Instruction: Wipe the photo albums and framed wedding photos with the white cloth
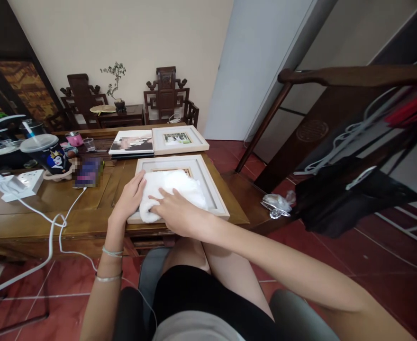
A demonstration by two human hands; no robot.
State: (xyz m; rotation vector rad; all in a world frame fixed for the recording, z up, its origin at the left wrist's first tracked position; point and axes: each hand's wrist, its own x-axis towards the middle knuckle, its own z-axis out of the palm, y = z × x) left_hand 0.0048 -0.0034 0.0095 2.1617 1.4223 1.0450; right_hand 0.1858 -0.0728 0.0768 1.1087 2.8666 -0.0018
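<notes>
A light wooden picture frame [216, 196] lies flat on the table in front of me. A fluffy white cloth [175, 182] covers much of its glass and hides most of the picture inside. My left hand [131, 195] grips the frame's left edge, its fingertips beside the cloth. With its fingers apart and pressed into the cloth, my right hand [176, 210] holds it down on the glass near the frame's front edge. One finger of that hand sits by the folded corner of the cloth.
Behind are a second framed photo [180, 139] and a photo panel [132, 142]. At left stand a lidded cup [48, 156], a blurred phone [88, 173] on a cable and a power strip [20, 184]. A wooden chair [294, 137] with a black bag [336, 203] is at right.
</notes>
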